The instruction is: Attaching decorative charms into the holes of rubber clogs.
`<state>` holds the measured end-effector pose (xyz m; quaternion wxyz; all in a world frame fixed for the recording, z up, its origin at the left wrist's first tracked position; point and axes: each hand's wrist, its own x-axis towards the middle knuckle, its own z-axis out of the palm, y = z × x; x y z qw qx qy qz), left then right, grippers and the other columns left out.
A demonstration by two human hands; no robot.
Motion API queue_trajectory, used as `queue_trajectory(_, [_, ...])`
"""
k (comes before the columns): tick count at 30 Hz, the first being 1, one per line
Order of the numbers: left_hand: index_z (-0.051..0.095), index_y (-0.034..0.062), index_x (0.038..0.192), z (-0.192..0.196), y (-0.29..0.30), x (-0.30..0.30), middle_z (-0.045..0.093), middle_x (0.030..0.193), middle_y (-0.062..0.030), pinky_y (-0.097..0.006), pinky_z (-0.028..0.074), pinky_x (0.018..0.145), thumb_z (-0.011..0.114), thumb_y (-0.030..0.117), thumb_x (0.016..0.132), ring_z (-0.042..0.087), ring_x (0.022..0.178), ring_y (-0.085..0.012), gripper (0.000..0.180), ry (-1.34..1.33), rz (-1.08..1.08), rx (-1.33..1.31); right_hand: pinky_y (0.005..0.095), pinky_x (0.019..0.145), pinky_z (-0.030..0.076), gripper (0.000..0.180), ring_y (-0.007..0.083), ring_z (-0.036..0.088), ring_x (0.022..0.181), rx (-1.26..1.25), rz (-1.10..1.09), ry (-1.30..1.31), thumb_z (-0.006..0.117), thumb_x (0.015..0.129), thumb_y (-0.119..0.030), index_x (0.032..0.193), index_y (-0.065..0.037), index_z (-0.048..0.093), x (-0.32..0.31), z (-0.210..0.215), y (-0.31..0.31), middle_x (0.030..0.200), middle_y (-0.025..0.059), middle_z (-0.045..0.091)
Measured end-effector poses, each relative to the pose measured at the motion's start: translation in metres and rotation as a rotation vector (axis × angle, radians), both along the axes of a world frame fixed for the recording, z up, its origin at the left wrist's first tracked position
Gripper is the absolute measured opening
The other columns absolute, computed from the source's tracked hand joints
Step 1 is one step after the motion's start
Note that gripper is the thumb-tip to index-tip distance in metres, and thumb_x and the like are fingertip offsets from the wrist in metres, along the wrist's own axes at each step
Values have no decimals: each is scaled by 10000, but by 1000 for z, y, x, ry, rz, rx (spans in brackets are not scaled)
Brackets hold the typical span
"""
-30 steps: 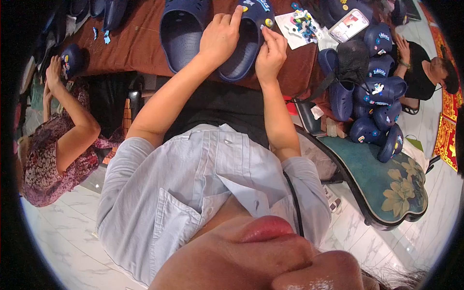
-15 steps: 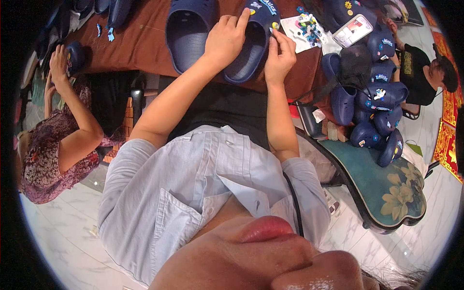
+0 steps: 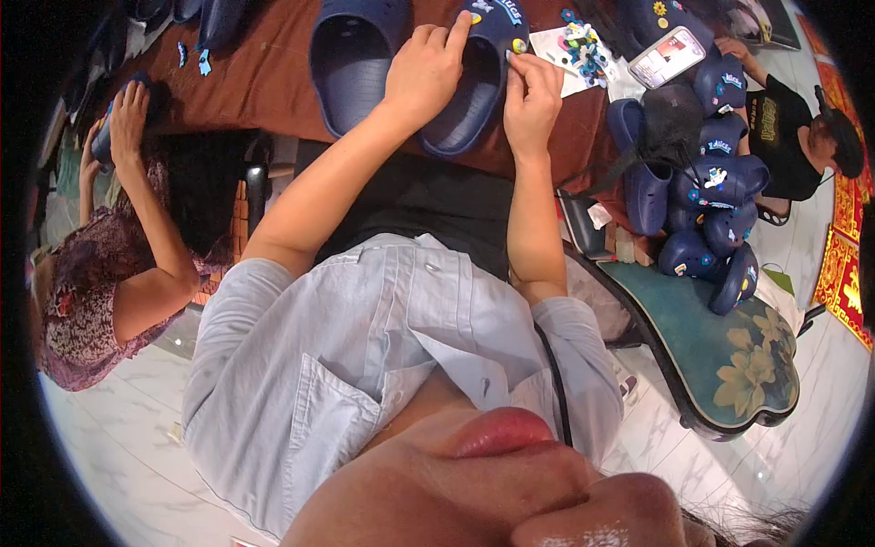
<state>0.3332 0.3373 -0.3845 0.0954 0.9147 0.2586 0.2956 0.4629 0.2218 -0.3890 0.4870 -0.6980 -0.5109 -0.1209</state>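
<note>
A navy clog [image 3: 460, 123] lies on the brown cloth in front of me, its toe pointing away. Several charms sit on its upper, among them a blue-and-white lettered one [image 3: 509, 11] and a round yellow one [image 3: 519, 45]. My left hand [image 3: 427, 77] holds the clog's left side, index finger stretched onto another yellow charm [image 3: 475, 18]. My right hand [image 3: 536, 102] is closed, fingertips bunched at the opening's right rim just below the round charm; whether they grip anything small is hidden. The matching clog [image 3: 351, 87], without visible charms, lies to the left.
Loose colourful charms [image 3: 588, 55] lie on white paper to the right, beside a phone [image 3: 667, 57]. Decorated clogs [image 3: 720, 178] are heaped beyond it, above a green floral chair seat [image 3: 729, 356]. A co-worker's hand [image 3: 130, 114] holds a clog at left; another person [image 3: 793, 137] is at right.
My left hand stays nearly still. My right hand's fingers have shifted slightly up and left along the clog's rim. The left co-worker has turned the clog and changed grip on it.
</note>
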Motion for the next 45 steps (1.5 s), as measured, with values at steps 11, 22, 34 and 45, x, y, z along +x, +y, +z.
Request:
queue_trajectory(11, [430, 49, 1447, 1, 1, 2, 654, 1113, -160, -408, 530, 918, 662, 44, 789, 600, 1104, -335, 698, -10, 10, 29, 388, 961, 442, 251, 302, 544, 1067, -42, 38, 174, 594, 834, 39, 1023, -40, 739, 0, -2, -6, 1072, 111, 649])
queue_trajectory(22, [434, 21, 1444, -3, 4, 2, 665, 1020, -149, -406, 540, 861, 641, 94, 818, 614, 1030, -328, 663, -44, -19, 99, 433, 942, 442, 288, 327, 568, 1046, -39, -235, 16, 652, 835, -12, 1110, -64, 720, 40, -14, -38, 1064, 136, 657])
queue_trajectory(34, [477, 126, 1442, 38, -14, -21, 629, 1129, -168, -440, 505, 934, 657, 60, 863, 594, 1088, -356, 610, -191, -129, 24, 461, 839, 498, 182, 379, 618, 957, -466, -479, -171, 697, 818, -56, 997, -24, 704, 111, -17, -44, 982, 183, 649])
queue_trajectory(45, [682, 85, 1209, 57, -25, -49, 670, 1142, -144, -370, 560, 818, 766, 57, 811, 677, 1001, -302, 407, -402, -199, -186, 232, 730, 489, 146, 99, 609, 804, 142, 303, 984, 722, 856, 28, 970, -6, 639, 2, 40, -17, 920, 53, 681])
